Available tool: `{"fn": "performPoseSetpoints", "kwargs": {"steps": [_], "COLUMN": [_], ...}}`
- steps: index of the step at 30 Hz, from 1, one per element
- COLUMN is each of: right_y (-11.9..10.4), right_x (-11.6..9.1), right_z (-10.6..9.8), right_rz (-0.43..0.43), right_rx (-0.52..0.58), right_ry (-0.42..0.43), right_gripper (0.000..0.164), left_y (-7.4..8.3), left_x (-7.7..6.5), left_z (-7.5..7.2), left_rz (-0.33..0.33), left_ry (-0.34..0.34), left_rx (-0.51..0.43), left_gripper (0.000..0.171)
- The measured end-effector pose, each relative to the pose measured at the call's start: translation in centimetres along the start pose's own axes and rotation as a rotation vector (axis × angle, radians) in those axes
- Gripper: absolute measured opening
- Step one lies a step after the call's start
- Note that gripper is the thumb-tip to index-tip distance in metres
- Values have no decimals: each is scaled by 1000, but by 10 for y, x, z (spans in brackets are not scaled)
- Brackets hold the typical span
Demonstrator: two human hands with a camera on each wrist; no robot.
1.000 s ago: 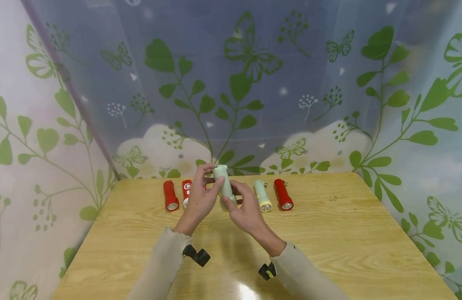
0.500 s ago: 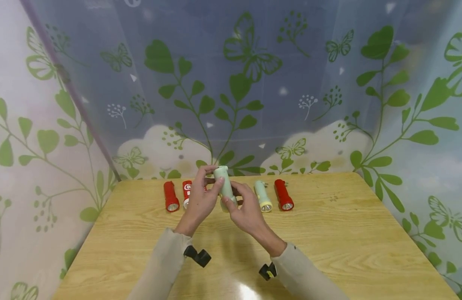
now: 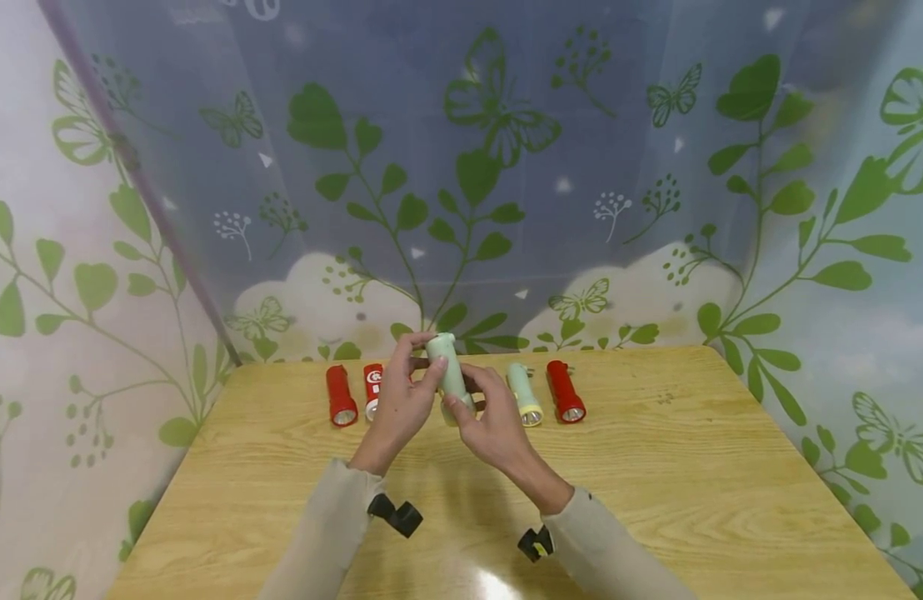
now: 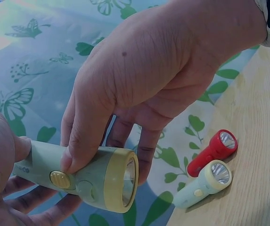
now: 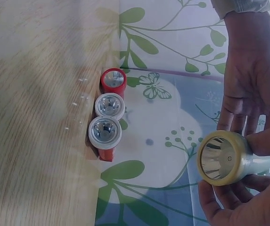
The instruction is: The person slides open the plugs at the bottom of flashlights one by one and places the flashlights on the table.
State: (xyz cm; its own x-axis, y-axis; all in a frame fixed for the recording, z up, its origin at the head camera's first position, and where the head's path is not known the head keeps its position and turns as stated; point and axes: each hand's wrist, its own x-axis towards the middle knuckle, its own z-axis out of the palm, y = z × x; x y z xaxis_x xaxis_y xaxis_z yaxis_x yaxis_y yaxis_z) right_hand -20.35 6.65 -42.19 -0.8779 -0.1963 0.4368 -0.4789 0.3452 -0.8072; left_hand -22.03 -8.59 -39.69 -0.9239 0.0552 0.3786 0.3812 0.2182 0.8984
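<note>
A mint-green flashlight (image 3: 448, 365) with a yellow head rim (image 4: 119, 181) is held up over the table between both hands. My left hand (image 3: 397, 396) grips it at the tail end, thumb along the body. Nearer the head, my right hand (image 3: 495, 421) holds it with the thumb tip (image 4: 68, 160) right at the yellow switch (image 4: 60, 180). The lens (image 5: 217, 158) points towards me and shows no glow. Part of the right hand's fingers is hidden behind the flashlight.
On the wooden table (image 3: 656, 475), a red flashlight (image 3: 341, 398) and a red-and-white one (image 3: 372, 385) lie left; another with a white rim (image 5: 105, 132) is mostly behind my left hand. Right lie a mint one (image 3: 523, 393) and a red one (image 3: 565, 392). A printed curtain (image 3: 476, 275) rises behind.
Both hands keep their hold on the flashlight, almost still. The head view has shifted very slightly.
</note>
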Motion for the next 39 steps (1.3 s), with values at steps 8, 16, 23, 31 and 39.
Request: {"fn": "performPoseSetpoints", "kwargs": {"steps": [8, 16, 23, 31, 39], "right_y": [-2, -1, 0, -1, -1], "right_x": [0, 0, 1, -1, -2], "right_z": [1, 2, 3, 2, 2], "right_rz": [-3, 3, 19, -15, -7], "right_rx": [-17, -36, -36, -46, -57], "right_ry": [-3, -12, -14, -16, -18], "right_gripper": [44, 43, 43, 42, 41], "left_y": [0, 0, -1, 0, 2], "left_x": [-1, -1, -1, -2, -3], "left_z": [-1, -3, -3, -2, -2], "left_rz": [0, 0, -6, -13, -16], "left_ry": [-7, -9, -12, -3, -4], "left_rx": [-10, -7, -16, -15, -10], "left_gripper": [33, 32, 32, 32, 32]}}
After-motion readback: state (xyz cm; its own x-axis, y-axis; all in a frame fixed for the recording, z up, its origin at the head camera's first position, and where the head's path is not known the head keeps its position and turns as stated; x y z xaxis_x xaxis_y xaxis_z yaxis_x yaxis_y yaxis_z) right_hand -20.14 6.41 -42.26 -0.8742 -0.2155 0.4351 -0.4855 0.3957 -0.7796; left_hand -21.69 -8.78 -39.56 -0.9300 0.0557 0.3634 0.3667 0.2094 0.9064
